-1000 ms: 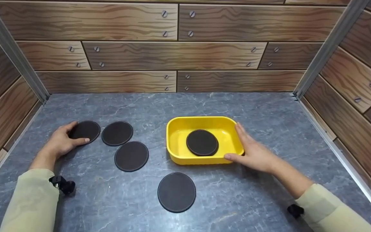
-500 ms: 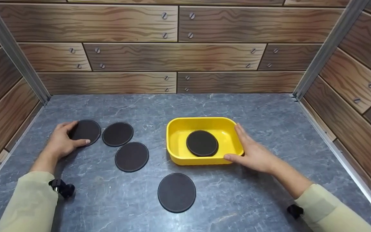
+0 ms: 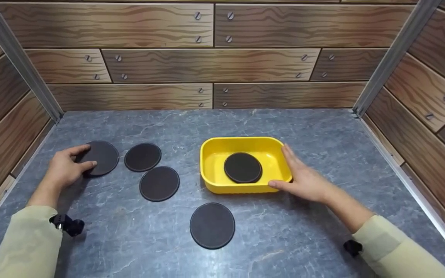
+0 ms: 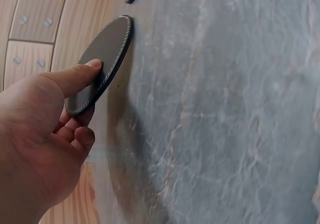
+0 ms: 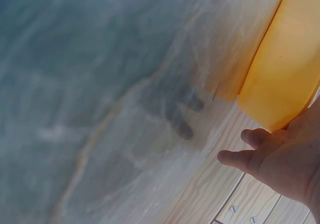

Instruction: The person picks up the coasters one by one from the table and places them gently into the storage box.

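Black discs [image 3: 104, 158] show pale stitched edges; the box [image 3: 245, 188] is plain yellow, the table [image 3: 157, 247] veined blue-grey, the walls [image 3: 214, 65] brown wood-grain, the sleeves [image 3: 25, 239] pale yellow-green.

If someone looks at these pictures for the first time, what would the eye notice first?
Probably the bright yellow, plastic-looking, rectangular tub, just right of centre on the grey marbled tabletop, with a right hand against its right end. Inside it, a thin, round, black, leather-like disc with a stitched edge stands out. On the left, a left hand pinches a matching black disc.
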A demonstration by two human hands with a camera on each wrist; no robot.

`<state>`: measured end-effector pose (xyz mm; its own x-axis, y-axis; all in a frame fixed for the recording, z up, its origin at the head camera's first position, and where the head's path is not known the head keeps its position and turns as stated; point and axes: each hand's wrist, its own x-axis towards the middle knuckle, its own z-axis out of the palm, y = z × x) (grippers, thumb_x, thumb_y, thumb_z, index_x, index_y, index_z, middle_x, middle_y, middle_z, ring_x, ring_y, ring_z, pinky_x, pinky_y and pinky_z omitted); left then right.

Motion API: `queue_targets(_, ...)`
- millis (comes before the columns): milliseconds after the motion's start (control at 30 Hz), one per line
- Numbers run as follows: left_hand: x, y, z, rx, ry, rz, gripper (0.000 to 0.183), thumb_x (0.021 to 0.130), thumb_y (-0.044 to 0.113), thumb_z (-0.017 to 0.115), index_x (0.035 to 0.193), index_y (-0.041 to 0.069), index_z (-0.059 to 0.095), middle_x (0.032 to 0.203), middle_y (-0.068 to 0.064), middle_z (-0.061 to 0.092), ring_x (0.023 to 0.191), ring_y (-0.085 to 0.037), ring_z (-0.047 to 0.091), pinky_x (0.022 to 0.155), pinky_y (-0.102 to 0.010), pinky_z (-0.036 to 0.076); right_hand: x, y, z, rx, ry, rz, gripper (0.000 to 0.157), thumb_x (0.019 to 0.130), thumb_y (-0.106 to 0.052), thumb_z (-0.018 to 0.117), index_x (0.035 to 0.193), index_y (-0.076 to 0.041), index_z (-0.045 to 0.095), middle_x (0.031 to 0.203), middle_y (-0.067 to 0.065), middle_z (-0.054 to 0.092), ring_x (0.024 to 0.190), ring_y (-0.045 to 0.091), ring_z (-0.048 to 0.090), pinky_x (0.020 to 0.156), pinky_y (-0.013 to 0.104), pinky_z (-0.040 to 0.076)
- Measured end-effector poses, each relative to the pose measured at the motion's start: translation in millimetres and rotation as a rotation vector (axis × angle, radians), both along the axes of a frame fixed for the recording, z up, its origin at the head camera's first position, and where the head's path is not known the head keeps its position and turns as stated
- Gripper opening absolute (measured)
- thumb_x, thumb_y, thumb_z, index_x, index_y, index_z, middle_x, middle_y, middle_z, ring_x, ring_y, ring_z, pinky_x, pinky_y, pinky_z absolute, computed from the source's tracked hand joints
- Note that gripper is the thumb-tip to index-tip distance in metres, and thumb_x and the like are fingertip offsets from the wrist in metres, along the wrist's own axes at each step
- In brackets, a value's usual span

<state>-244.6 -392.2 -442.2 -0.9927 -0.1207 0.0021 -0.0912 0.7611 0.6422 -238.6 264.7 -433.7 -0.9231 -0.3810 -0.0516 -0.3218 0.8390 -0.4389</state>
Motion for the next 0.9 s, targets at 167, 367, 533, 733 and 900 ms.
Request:
queue_targets(167,4.3,2,7.6,0.068,0.024,0.003,0.060,0.101,0.020,0.075,0.153,0.001,0.054,0.152,-0.038,0.047,0.138,-0.054,0.047,0.110,-0.057,0.044,-1.2,0,1.2,-0.002,-0.004,-0.004,0.121,0.093,-0.074,0.064,0.171,-0.010,-0.003,0.177,0.014,-0.003,0.153,0.052,0.028,0.118,0.070,0.030)
queue_targets(367,5.7,6,15.2,0.061,0.066,-0.028,0.052,0.101,0.017,0.075,0.148,0.000,0.060,0.140,-0.033,0.061,0.123,-0.041,0.059,0.082,-0.014,0.043,-0.6,0,2.9,-0.010,-0.003,0.000,0.119,0.095,-0.072,0.064,0.171,-0.007,-0.002,0.177,0.018,0.000,0.154,0.051,0.026,0.119,0.070,0.028)
queue_targets(533,7.3,8,20.7,0.056,0.075,-0.041,0.052,0.101,0.016,0.075,0.148,0.000,0.060,0.141,-0.035,0.059,0.121,-0.041,0.059,0.076,-0.009,0.042,-0.2,1,2.1,-0.009,-0.002,0.004,0.120,0.094,-0.075,0.062,0.171,-0.008,-0.002,0.177,0.018,-0.001,0.152,0.053,0.028,0.118,0.070,0.029)
queue_targets(733,10.5,14,29.0,0.130,0.091,-0.027,0.057,0.101,0.016,0.075,0.152,-0.002,0.055,0.148,-0.036,0.052,0.131,-0.045,0.055,0.076,-0.005,0.043,-0.7,1,1.3,-0.011,0.001,0.011,0.120,0.094,-0.075,0.061,0.171,-0.007,-0.002,0.177,0.017,-0.002,0.152,0.053,0.028,0.118,0.070,0.029)
queue_targets(900,10.7,26,41.6,0.210,0.100,-0.007,0.060,0.102,0.018,0.074,0.156,0.002,0.052,0.155,-0.033,0.048,0.135,-0.043,0.053,0.074,-0.005,0.046,0.4,0,3.1,-0.009,-0.002,0.011,0.121,0.094,-0.075,0.061,0.170,-0.006,-0.003,0.177,0.018,-0.002,0.151,0.054,0.029,0.118,0.070,0.030)
